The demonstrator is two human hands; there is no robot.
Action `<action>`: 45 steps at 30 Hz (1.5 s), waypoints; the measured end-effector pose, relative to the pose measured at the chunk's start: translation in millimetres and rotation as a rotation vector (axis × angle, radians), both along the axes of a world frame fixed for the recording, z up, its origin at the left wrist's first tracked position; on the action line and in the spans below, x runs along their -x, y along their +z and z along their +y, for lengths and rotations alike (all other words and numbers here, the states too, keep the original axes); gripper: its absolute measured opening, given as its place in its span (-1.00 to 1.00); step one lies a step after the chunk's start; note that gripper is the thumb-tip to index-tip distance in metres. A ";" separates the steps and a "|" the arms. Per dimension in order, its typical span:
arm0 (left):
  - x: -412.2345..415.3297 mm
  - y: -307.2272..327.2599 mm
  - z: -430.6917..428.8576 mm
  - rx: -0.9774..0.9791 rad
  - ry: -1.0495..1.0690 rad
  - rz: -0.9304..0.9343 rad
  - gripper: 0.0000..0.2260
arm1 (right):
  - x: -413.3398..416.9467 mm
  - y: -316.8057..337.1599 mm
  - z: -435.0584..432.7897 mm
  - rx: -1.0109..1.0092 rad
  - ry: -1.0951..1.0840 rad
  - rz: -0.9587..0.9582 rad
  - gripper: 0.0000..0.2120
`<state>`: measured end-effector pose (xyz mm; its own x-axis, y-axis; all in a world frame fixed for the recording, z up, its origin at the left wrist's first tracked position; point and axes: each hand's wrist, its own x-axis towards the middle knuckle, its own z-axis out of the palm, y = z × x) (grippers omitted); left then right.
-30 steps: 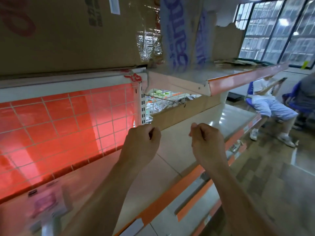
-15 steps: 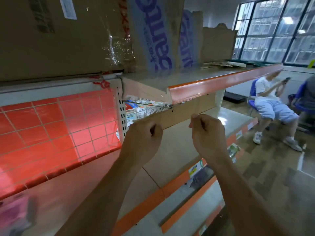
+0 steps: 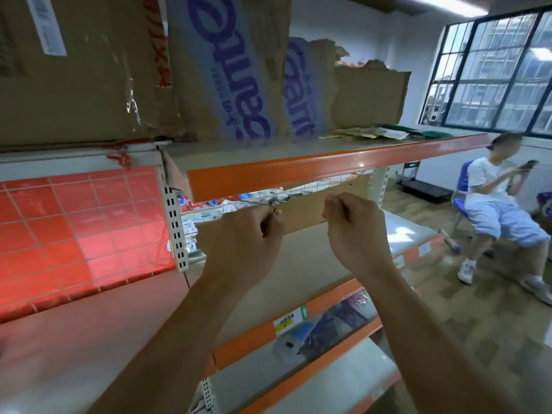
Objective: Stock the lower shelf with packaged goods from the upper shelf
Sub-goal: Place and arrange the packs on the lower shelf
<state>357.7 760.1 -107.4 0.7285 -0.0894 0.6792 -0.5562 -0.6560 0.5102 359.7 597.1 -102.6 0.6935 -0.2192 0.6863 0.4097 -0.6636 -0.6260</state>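
My left hand (image 3: 245, 239) and my right hand (image 3: 355, 234) are raised side by side as fists, fingers curled, nothing visible in either. They hover over the bare beige lower shelf (image 3: 301, 264), just below the orange front edge of the upper shelf (image 3: 328, 164). On the upper shelf stand large cardboard boxes (image 3: 83, 70) and a box with blue lettering (image 3: 236, 73). Small colourful packaged goods (image 3: 221, 204) show through a wire mesh behind the shelves.
A red wire-grid back panel (image 3: 80, 228) fills the left bay beside a slotted upright (image 3: 174, 228). Blue packages (image 3: 325, 330) lie on a shelf further down. A person sits on a blue chair (image 3: 501, 210) at the right, on the tiled floor below windows.
Both fists have stayed curled and side by side. They have risen a little toward the upper shelf's orange edge as my view turned right and up.
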 end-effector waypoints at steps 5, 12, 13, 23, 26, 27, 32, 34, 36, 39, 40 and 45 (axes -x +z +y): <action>-10.1 14.2 -27.9 -0.013 0.012 -0.047 -0.58 | -20.8 7.8 -20.5 0.005 0.039 -0.037 -0.61; -41.3 37.8 -62.1 -0.014 0.003 -0.184 -0.59 | -56.7 21.9 -41.1 0.034 0.051 -0.110 -0.55; -45.6 40.8 -68.0 -0.018 -0.002 -0.202 -0.60 | -63.5 24.9 -46.6 0.040 0.050 -0.115 -0.55; -96.2 68.4 -106.4 -0.178 0.094 -0.324 -0.70 | -115.9 51.2 -99.8 0.063 0.013 -0.149 -0.61; -107.1 72.8 -113.9 -0.227 0.156 -0.303 -0.65 | -130.4 51.6 -114.5 0.048 -0.016 -0.161 -0.60; -110.3 74.2 -116.6 -0.238 0.172 -0.302 -0.64 | -134.0 53.0 -119.2 0.044 -0.019 -0.171 -0.59; -128.9 80.7 -131.4 -0.272 0.231 -0.254 -0.65 | -152.6 60.4 -144.4 0.053 0.022 -0.171 -0.63; -137.3 85.5 -141.3 -0.292 0.251 -0.229 -0.65 | -162.0 64.1 -155.3 0.066 0.024 -0.168 -0.59; -146.6 92.1 -153.4 -0.302 0.271 -0.194 -0.64 | -169.3 69.0 -165.1 0.074 0.050 -0.160 -0.55; -160.5 100.1 -172.0 -0.297 0.299 -0.118 -0.65 | -181.0 72.6 -183.0 0.107 0.060 -0.140 -0.56; -165.2 101.3 -178.0 -0.295 0.310 -0.101 -0.65 | -186.4 72.7 -190.5 0.117 0.053 -0.134 -0.57; -188.1 105.6 -210.3 -0.293 0.355 -0.073 -0.64 | -217.1 76.2 -227.1 0.113 0.086 -0.144 -0.58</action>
<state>545.8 549.8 -1.7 0.6996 -0.0391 0.7134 -0.2989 -0.9230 0.2425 576.8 370.0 -26.5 0.5993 -0.0790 0.7966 0.5478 -0.6852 -0.4800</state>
